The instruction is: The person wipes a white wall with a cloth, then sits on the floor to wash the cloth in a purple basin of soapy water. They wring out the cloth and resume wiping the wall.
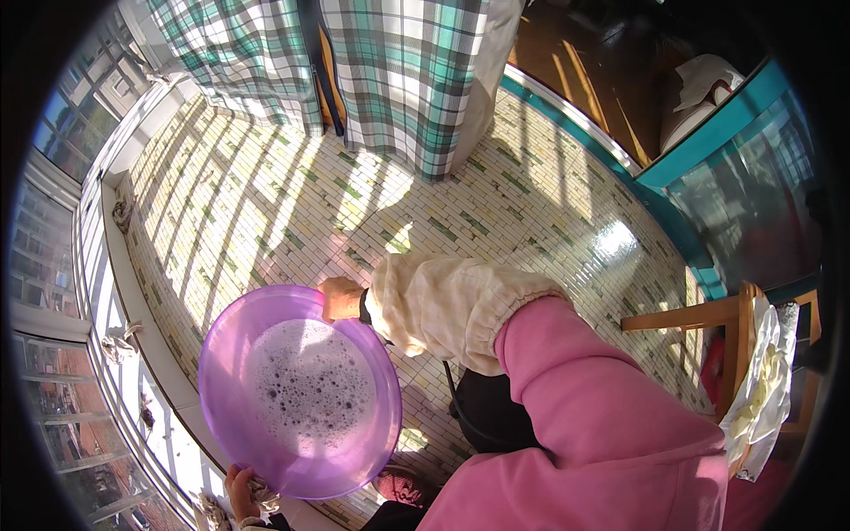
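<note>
A round purple plastic basin fills the space in front of me on the left. White suds with dark bubbles float on the water in it. My right hand is closed over the far rim, with its thumb side partly hidden from view. That forearm wears a cream sleeve cover over a pink sleeve. At the near left rim, my left hand grips the basin's edge. A bit of cloth shows beside its fingers.
Plaid curtains hang at the far side above the sunlit tiled floor. A windowed ledge runs along the left. A teal door frame and a wooden stool with a plastic bag stand on the right.
</note>
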Motion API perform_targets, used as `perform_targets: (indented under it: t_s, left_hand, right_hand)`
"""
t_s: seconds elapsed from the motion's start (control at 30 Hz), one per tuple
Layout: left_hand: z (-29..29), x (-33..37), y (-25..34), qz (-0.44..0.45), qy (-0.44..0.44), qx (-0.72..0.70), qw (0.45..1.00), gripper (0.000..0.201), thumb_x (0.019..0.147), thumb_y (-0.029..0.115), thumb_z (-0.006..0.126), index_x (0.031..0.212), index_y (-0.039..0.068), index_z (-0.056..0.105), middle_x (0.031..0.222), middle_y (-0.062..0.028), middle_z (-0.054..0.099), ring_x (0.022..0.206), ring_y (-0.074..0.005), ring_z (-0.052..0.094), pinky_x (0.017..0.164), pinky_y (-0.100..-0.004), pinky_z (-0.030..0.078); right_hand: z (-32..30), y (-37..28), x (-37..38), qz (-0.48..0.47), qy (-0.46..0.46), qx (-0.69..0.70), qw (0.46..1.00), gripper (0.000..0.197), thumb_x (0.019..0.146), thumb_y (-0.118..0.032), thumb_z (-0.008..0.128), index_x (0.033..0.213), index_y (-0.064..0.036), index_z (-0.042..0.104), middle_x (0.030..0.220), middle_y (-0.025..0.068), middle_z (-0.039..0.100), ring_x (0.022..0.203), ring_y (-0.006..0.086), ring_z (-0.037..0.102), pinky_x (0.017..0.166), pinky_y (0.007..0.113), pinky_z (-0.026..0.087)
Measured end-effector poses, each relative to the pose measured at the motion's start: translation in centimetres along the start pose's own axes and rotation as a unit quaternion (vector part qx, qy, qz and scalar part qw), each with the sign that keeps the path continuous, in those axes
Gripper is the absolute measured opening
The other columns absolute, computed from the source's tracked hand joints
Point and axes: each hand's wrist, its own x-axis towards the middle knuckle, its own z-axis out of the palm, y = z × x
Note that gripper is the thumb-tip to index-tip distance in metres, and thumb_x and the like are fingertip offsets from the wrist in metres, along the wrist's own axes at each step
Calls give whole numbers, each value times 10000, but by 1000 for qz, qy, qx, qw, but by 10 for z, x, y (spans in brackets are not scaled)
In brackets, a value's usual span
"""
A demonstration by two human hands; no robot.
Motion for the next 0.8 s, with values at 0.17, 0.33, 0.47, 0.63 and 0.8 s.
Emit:
perform_targets:
  t_s: [0.17, 0.33, 0.47, 0.63, 0.8]
  left_hand:
    - [21, -3, 25, 63, -8, -13, 998, 118, 727, 110, 556, 806, 22, 556, 680, -16, 546, 580, -113, 513, 550, -230, 423]
    - [68, 9, 72, 57, -56, -1, 997, 99, 745, 93, 541, 805, 16, 551, 637, -40, 548, 536, -130, 536, 511, -248, 447]
    - [117, 21, 106, 67, -135, 6, 989, 89, 763, 91, 542, 817, 21, 550, 610, -51, 543, 525, -146, 552, 505, -250, 456]
    - [202, 45, 133, 79, -226, 26, 971, 88, 769, 86, 553, 826, 20, 544, 639, -52, 556, 555, -146, 567, 526, -248, 463]
    - [309, 61, 153, 119, -376, 8, 919, 182, 787, 125, 573, 927, 11, 554, 796, -31, 579, 695, -117, 573, 641, -247, 478]
  right_hand:
    - [-7, 30, -7, 7, 75, 81, 994, 383, 532, -78, 684, 900, 8, 619, 845, 178, 624, 816, 286, 615, 714, 360, 496]
    - [-34, 92, -25, -73, 149, 192, 967, 208, 576, -75, 653, 765, -11, 594, 669, 74, 597, 631, 170, 567, 590, 302, 454]
    - [-72, 137, -44, -34, 200, 181, 962, 269, 525, -141, 685, 741, -15, 588, 751, 159, 612, 744, 322, 590, 660, 374, 470]
    - [-141, 202, -98, 82, 270, 146, 948, 425, 511, -139, 697, 896, 6, 592, 961, 206, 585, 906, 344, 557, 740, 378, 462]
    - [-213, 256, -178, 169, 355, 170, 904, 267, 595, 10, 631, 858, 11, 585, 722, 83, 558, 580, 168, 533, 505, 281, 437]
